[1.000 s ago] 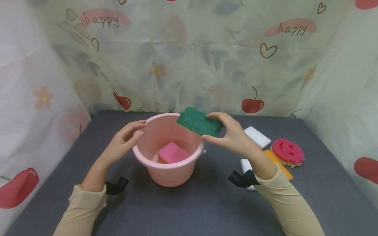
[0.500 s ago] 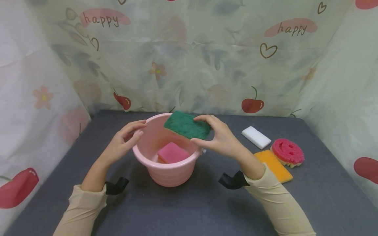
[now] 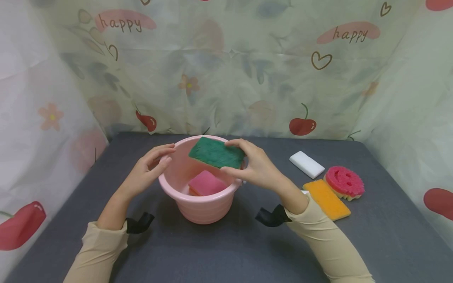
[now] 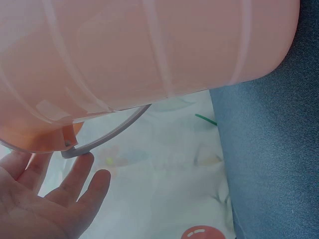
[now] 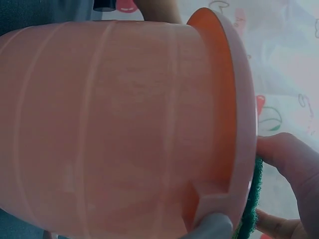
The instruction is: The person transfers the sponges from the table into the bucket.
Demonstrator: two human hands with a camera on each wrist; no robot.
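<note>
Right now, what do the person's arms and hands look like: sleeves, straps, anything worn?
Both arms wear close-fitting beige long sleeves that end at the wrist. A black strap with a loose tab sits at each cuff, one on the left wrist and one on the right wrist. The left hand and right hand are bare: no gloves, and no rings or watch visible.

A makeshift staged booth: printed cherry curtains enclose a grey table.

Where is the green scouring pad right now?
In the head view, the green scouring pad is pinched by the right hand above the pink bucket, over the pink sponge inside.
</note>
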